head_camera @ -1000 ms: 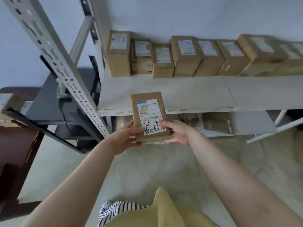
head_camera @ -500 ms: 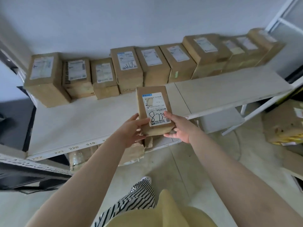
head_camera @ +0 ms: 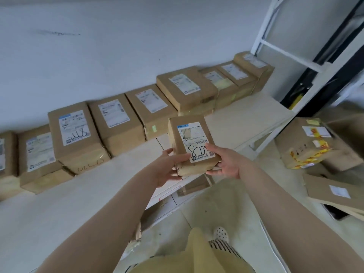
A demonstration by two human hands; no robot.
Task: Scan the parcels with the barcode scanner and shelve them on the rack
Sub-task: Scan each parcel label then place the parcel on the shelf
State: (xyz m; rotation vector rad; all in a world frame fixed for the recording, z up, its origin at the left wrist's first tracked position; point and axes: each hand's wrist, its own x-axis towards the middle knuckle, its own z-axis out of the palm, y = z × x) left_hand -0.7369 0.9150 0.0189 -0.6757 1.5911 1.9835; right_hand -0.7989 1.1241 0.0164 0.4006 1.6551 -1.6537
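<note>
A labelled parcel (head_camera: pixel 192 142) is being gripped at both sides by the left hand (head_camera: pixel 171 166) and right hand (head_camera: pixel 226 162) over the shelf (head_camera: pixel 244 123) front. Shelved boxes (head_camera: pixel 118 123) are lined from 9 to 1 o'clock; floor parcels (head_camera: pixel 307 142) at 3 o'clock are probably awaiting scanning.

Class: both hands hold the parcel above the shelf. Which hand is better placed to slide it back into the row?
Probably the right hand: it backs the parcel nearer the shelf's bare stretch.
</note>
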